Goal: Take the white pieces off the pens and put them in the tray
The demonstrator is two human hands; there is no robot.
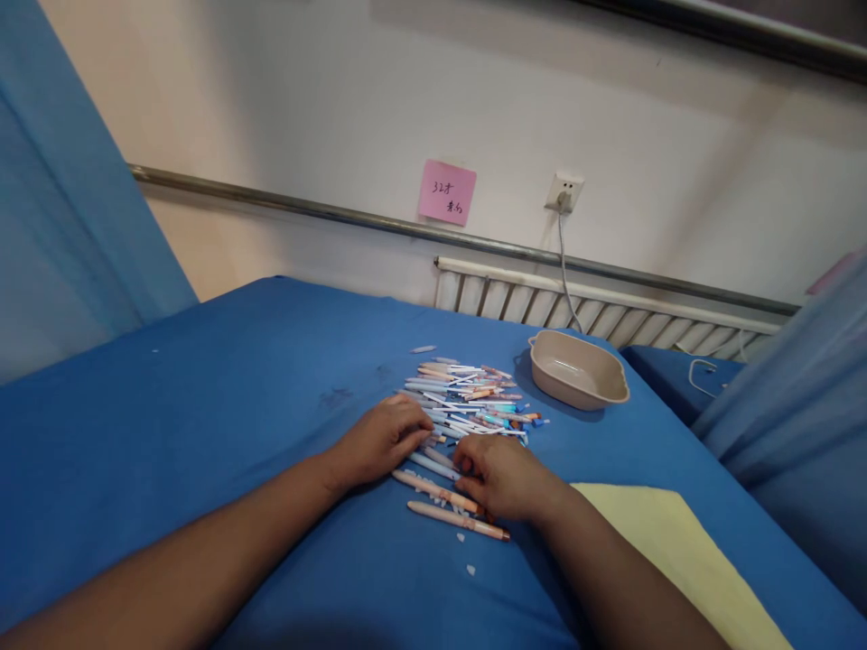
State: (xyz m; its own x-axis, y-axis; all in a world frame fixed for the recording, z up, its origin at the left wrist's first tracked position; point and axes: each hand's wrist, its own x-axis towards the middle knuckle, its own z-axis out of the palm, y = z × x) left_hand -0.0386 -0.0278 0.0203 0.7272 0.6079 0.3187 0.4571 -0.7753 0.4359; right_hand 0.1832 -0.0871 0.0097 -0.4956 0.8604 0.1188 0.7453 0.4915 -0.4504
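A heap of pens and thin white sticks point(467, 406) lies on the blue sheet. My left hand point(386, 438) rests at its near left side, thumb and fingers closed together; what they hold, if anything, is hidden. Across from it, my right hand point(508, 474) has its fingers curled in a pinch at the right end of a light blue pen point(433, 466). Closer to me are an orange-and-cream pen point(437, 490) and a peach pen point(457, 521), side by side. Small whitish bits point(470, 570) are scattered around these pens.
A beige plastic basin point(579, 370) stands behind the heap on the right. Yellow cloth or paper point(667, 542) lies right of my right forearm. Beyond the bed are a radiator point(515, 298), a plugged socket point(564, 192) and a rail point(304, 208). Blue curtains point(74, 181) hang at both sides.
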